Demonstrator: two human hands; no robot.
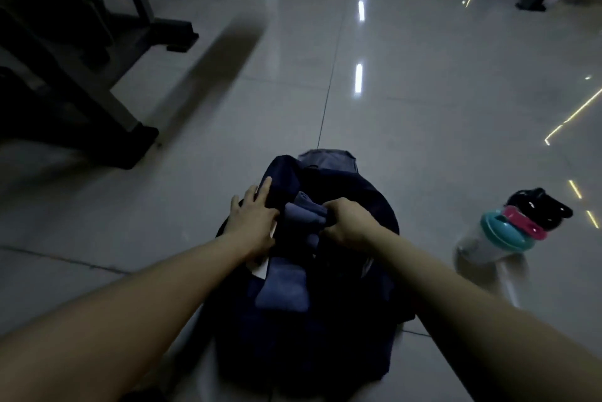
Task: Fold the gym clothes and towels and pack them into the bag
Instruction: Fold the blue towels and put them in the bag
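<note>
Hands at cloth — bag lengthwise ahead

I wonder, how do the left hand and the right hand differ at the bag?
The left hand lies with fingers straight on the edge of the bag; the right hand is curled. The left hand only presses, while the right hand grips the blue cloth. Both are at the bag's opening.
</note>
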